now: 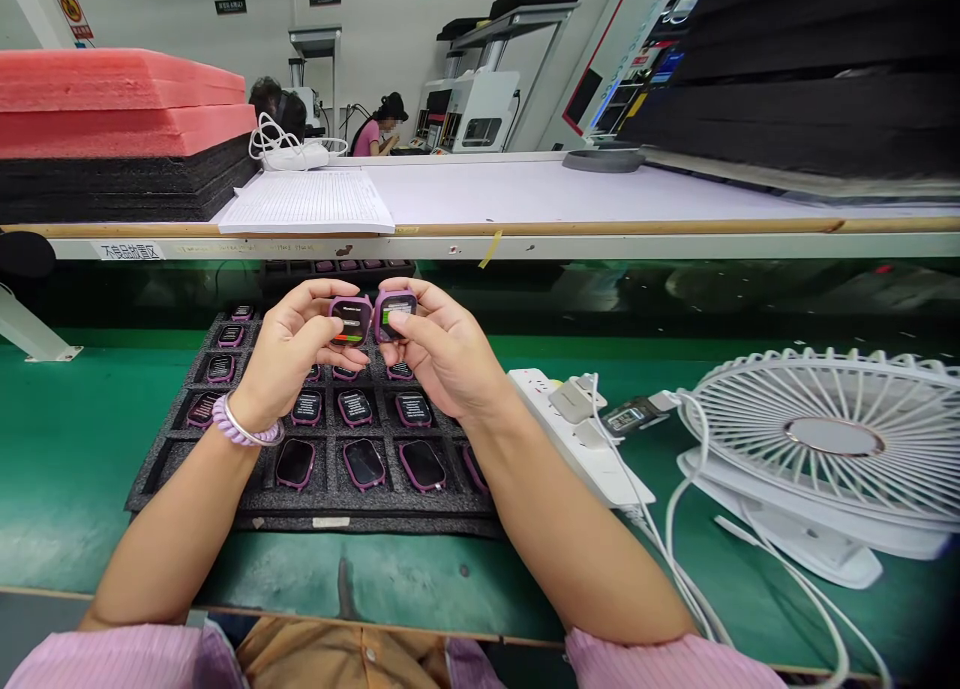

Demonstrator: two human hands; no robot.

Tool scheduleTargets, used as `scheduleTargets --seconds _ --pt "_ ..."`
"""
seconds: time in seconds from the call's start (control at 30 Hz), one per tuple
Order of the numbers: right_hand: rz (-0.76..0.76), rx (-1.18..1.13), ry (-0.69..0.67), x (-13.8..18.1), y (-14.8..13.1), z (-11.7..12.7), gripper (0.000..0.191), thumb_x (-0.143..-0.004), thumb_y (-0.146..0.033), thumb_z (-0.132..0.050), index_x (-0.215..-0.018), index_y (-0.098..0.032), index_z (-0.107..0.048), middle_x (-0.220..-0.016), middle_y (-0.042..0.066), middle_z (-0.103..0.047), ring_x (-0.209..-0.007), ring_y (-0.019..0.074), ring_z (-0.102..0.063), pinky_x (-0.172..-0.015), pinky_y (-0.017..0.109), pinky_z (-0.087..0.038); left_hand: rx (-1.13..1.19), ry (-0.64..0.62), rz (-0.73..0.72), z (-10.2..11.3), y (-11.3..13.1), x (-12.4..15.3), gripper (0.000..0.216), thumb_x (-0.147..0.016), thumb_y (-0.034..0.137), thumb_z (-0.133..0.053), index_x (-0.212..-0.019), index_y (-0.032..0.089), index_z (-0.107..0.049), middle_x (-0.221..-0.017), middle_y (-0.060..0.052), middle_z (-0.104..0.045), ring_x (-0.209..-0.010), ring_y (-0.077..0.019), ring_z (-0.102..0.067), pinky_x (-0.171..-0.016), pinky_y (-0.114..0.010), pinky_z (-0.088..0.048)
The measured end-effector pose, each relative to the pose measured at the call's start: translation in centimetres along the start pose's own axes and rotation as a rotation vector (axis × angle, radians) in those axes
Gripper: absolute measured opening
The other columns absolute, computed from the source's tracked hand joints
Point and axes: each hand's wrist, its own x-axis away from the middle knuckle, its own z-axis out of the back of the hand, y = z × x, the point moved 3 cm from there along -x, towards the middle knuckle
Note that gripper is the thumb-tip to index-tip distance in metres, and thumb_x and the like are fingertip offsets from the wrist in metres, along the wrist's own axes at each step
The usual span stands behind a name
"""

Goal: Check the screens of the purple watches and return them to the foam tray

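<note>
My left hand [289,349] pinches a purple-framed smartwatch [351,321] between thumb and fingers, its lit screen showing a red and green bar. My right hand [442,351] holds a second purple-framed smartwatch [395,315] right beside the first, with the thumb lying across its lit screen. The two watches look close together, and I cannot tell if they touch. Below my hands lies a black foam tray [247,507] with several similar watches in its compartments. My hands and forearms hide part of the tray.
A white power strip [577,429] with plugged-in adapters and a white desk fan [825,439] sit on the green work mat [82,449] to the right, trailing white cables. Behind stands a shelf edge [480,239]. A co-worker [379,129] sits farther back.
</note>
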Motion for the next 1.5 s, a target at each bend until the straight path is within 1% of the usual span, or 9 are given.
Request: scheduleTargets --seconds 0.17,0.37,0.47,0.77,1.0,1.1,1.2,1.37,1.5 --pt "0.022 0.013 -0.001 -0.14 0.28 0.18 0.047 -0.075 -0.035 -0.087 -0.111 -0.02 -0.061 -0.09 -0.001 -0.062 -0.056 0.0081 -0.053 -0.05 0.021 -0.05 -0.006 -0.014 0.003 -0.02 -0.11 -0.04 0.036 -0.075 0.022 -0.068 -0.11 0.015 -0.062 -0.087 0.003 -0.068 -0.058 -0.0142 -0.075 -0.058 -0.022 -0.066" --pt "0.036 0.03 -0.029 -0.02 0.12 0.2 0.043 -0.073 -0.024 -0.077 -0.113 -0.021 -0.061 -0.091 -0.002 -0.064 -0.058 0.009 -0.056 -0.053 0.023 -0.051 -0.001 -0.006 -0.007 0.01 -0.14 -0.03 0.036 -0.073 0.019 -0.068 -0.109 0.015 -0.063 -0.086 0.003 -0.068 -0.057 -0.014 -0.075 -0.057 -0.022 -0.066" --pt "0.021 0.03 -0.043 0.01 0.07 0.22 0.043 -0.073 -0.024 -0.072 -0.114 -0.021 -0.06 -0.089 -0.003 -0.064 -0.057 0.0099 -0.058 -0.055 0.025 -0.053 -0.003 0.0 -0.008 0.02 -0.08 -0.05 0.037 -0.073 0.019 -0.069 -0.109 0.015 -0.062 -0.087 0.003 -0.069 -0.057 -0.0137 -0.075 -0.057 -0.021 -0.066" --pt "0.03 0.022 -0.002 -0.11 0.26 0.18 0.046 -0.075 -0.035 -0.087 -0.11 -0.02 -0.061 -0.087 -0.002 -0.063 -0.055 0.008 -0.055 -0.05 0.022 -0.051 -0.022 -0.013 -0.002 -0.19 -0.15 0.03 0.037 -0.074 0.02 -0.069 -0.11 0.015 -0.062 -0.087 0.003 -0.069 -0.058 -0.0132 -0.074 -0.058 -0.021 -0.065" --pt "0.042 0.038 -0.023 -0.01 0.16 0.2 0.043 -0.072 -0.023 -0.076 -0.113 -0.02 -0.061 -0.092 -0.002 -0.065 -0.058 0.0091 -0.058 -0.054 0.023 -0.051 -0.03 -0.004 -0.014 0.01 -0.1 0.02 0.036 -0.074 0.019 -0.068 -0.11 0.016 -0.062 -0.088 0.003 -0.068 -0.057 -0.0131 -0.074 -0.057 -0.021 -0.065" --pt "0.027 0.047 -0.037 0.03 0.08 0.2 0.044 -0.072 -0.022 -0.071 -0.115 -0.021 -0.059 -0.091 -0.002 -0.064 -0.058 0.0101 -0.058 -0.055 0.025 -0.053 -0.033 -0.003 -0.017 0.03 -0.01 0.04 0.036 -0.075 0.018 -0.067 -0.11 0.016 -0.062 -0.089 0.003 -0.068 -0.057 -0.0129 -0.074 -0.057 -0.021 -0.065" --pt "0.013 0.025 -0.035 0.03 0.04 0.18 0.043 -0.073 -0.024 -0.072 -0.114 -0.021 -0.06 -0.089 -0.003 -0.064 -0.057 0.0102 -0.058 -0.055 0.026 -0.053 -0.045 -0.001 -0.026 0.0 0.0 0.02 0.036 -0.075 0.018 -0.067 -0.111 0.016 -0.062 -0.09 0.003 -0.068 -0.057 -0.0123 -0.074 -0.057 -0.02 -0.065" --pt "0.03 0.034 -0.038 -0.01 0.06 0.12 0.043 -0.076 -0.03 -0.08 -0.114 -0.021 -0.061 -0.093 -0.002 -0.066 -0.056 0.0099 -0.059 -0.054 0.026 -0.053 -0.087 0.01 -0.042 -0.02 -0.32 -0.18 0.035 -0.078 0.018 -0.07 -0.112 0.016 -0.061 -0.094 0.002 -0.069 -0.058 -0.0118 -0.074 -0.056 -0.019 -0.065" --pt "0.025 0.035 -0.041 0.03 0.05 0.05 0.044 -0.074 -0.024 -0.075 -0.115 -0.022 -0.06 -0.088 -0.003 -0.066 -0.058 0.0107 -0.06 -0.057 0.026 -0.053 -0.096 0.018 -0.05 -0.02 -0.4 -0.18 0.036 -0.078 0.018 -0.069 -0.113 0.016 -0.061 -0.095 0.001 -0.068 -0.058 -0.0116 -0.074 -0.056 -0.019 -0.065"
